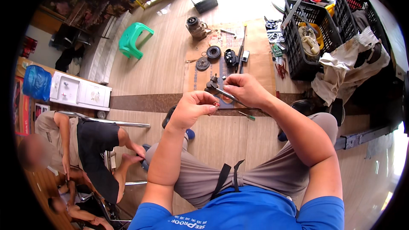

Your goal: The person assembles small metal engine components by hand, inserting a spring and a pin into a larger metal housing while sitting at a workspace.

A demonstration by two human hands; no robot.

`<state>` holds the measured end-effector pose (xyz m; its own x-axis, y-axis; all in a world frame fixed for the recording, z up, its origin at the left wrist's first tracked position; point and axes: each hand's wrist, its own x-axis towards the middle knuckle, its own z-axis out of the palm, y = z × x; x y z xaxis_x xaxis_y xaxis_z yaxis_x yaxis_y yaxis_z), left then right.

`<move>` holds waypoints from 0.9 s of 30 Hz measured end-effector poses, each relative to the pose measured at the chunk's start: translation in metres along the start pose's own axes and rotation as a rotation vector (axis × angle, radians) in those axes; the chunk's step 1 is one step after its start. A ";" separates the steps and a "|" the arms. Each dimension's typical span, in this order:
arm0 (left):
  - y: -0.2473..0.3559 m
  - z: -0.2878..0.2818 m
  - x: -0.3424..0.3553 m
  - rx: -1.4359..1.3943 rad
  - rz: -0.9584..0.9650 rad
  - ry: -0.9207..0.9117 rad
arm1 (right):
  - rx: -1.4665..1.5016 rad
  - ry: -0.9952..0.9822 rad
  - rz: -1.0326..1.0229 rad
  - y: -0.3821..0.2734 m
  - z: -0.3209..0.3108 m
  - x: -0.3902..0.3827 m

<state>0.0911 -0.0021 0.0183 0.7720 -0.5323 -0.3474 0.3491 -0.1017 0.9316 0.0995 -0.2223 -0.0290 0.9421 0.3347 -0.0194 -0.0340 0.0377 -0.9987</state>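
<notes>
My left hand (pixel 191 110) is closed in a pinch, with a small reddish piece (pixel 216 104) between thumb and fingertips. To its right, my right hand (pixel 246 90) has its fingers curled together; what they hold, if anything, is hidden. A dark hammer-like tool (pixel 213 83) slants beneath the right fingertips, its shaft running toward my wrist. Whether that hand touches it I cannot tell. A small silvery piece (pixel 224 77) shows beyond the fingertips. Farther off on the cardboard sheet (pixel 256 38) are a black ring-shaped part (pixel 214 52), a round dark disc (pixel 203 63) and a black housing (pixel 231 58).
A motor-like part (pixel 197 29) stands at the cardboard's far left. Black crates (pixel 294 66) of tools and a pale cloth (pixel 347 66) lie to the right. A green-handled screwdriver (pixel 249 117) is on the floor near me. Left are a green stool (pixel 135 39) and a seated person (pixel 91 145).
</notes>
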 end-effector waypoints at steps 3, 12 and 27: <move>0.003 -0.006 -0.002 -0.189 0.036 -0.031 | -0.034 -0.036 0.112 -0.003 0.003 -0.006; 0.000 0.000 0.000 0.019 -0.059 0.017 | -0.122 -0.021 -0.070 -0.010 -0.001 -0.008; 0.002 0.000 0.001 0.010 -0.043 -0.028 | -0.324 0.081 -0.164 0.006 -0.008 -0.002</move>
<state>0.0931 -0.0029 0.0197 0.7408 -0.5508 -0.3844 0.3762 -0.1338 0.9168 0.1006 -0.2302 -0.0354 0.9502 0.2725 0.1510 0.2143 -0.2196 -0.9518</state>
